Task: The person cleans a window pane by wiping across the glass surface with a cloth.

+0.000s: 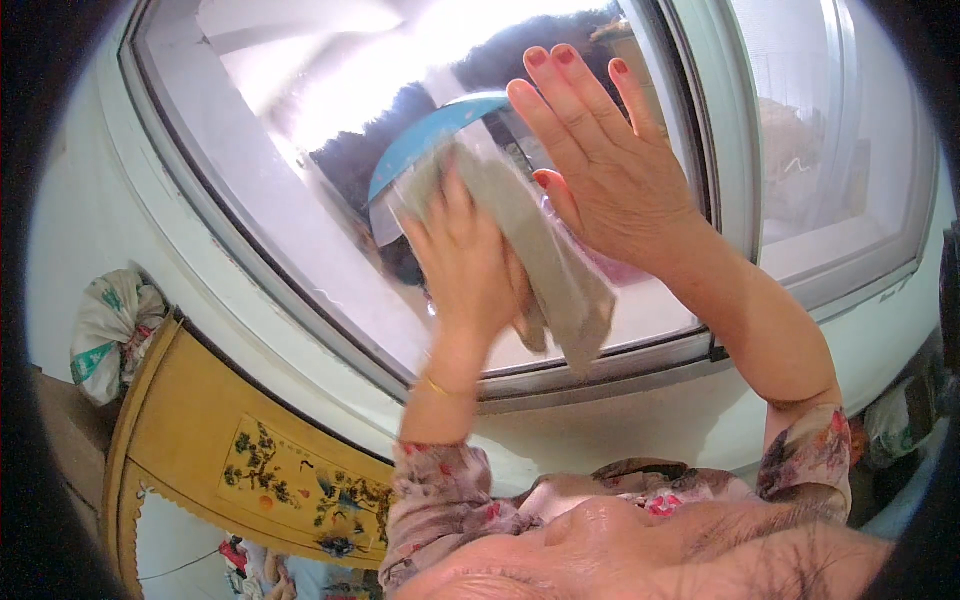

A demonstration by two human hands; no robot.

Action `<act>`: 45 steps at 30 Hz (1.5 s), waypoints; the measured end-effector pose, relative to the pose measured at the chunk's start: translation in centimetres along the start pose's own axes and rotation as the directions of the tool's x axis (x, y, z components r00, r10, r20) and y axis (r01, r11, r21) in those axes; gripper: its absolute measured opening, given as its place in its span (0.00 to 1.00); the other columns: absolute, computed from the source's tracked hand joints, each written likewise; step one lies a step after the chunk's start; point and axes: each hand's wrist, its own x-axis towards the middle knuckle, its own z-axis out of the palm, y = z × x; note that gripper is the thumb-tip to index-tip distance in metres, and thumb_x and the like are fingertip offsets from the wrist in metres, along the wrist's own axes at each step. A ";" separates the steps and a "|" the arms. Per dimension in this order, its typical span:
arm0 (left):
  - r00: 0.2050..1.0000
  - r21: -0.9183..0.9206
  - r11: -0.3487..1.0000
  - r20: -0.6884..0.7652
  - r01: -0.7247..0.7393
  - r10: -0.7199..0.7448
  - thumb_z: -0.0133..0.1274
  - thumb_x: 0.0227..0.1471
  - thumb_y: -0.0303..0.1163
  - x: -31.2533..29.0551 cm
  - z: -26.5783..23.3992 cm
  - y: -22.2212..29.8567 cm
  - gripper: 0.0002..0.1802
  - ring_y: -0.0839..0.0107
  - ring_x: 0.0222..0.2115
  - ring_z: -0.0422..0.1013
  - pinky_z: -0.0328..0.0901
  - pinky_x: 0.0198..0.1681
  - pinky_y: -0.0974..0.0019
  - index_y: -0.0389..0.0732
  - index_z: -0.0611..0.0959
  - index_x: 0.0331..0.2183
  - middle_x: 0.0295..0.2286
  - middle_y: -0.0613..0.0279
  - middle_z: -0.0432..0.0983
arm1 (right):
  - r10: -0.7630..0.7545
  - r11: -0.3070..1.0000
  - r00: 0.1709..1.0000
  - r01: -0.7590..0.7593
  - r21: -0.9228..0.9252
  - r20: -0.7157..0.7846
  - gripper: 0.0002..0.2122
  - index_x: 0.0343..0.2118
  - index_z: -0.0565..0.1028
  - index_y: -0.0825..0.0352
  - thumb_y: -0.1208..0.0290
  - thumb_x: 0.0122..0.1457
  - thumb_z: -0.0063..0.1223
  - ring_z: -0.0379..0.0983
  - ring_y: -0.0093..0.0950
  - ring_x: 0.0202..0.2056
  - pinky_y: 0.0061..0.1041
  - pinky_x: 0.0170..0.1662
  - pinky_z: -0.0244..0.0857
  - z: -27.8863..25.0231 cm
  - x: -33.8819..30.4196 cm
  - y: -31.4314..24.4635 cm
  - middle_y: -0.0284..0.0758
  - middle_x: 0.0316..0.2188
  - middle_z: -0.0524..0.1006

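A limp grey-beige cloth (550,265) lies against a window pane (265,180), its lower end hanging loose. My left hand (462,258) presses the cloth's upper part to the glass, with fingers pointing up and slightly blurred; some of the fingertips are lost in the folds. To the right of the cloth, my right hand (612,165) is raised in front of the same pane. Its fingers are stretched and spread, and nothing is in it. Whether that palm touches the glass I cannot tell. A blue curved shape (425,135) shows in the glass above the cloth, outside or reflected.
The pane sits in a pale frame (180,215) with a dark seal. Another window section (825,130) is at the right. Lower left stands a yellow wooden panel (200,390) with painted trees, beside a stuffed white-and-green plastic bag (108,325). More bags (893,425) lie at far right.
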 end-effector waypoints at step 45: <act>0.941 0.213 0.977 -0.336 0.025 0.050 0.36 0.54 0.49 10.9 -3.2 -17.8 0.33 0.41 0.58 0.44 0.38 0.57 0.37 0.33 0.62 0.53 0.57 0.37 0.46 | 0.029 0.998 0.999 -0.027 -0.051 0.035 0.30 0.60 0.54 0.64 0.65 0.53 0.46 0.42 0.33 0.64 0.41 0.64 0.33 -0.2 -0.1 -0.8 0.38 0.62 0.51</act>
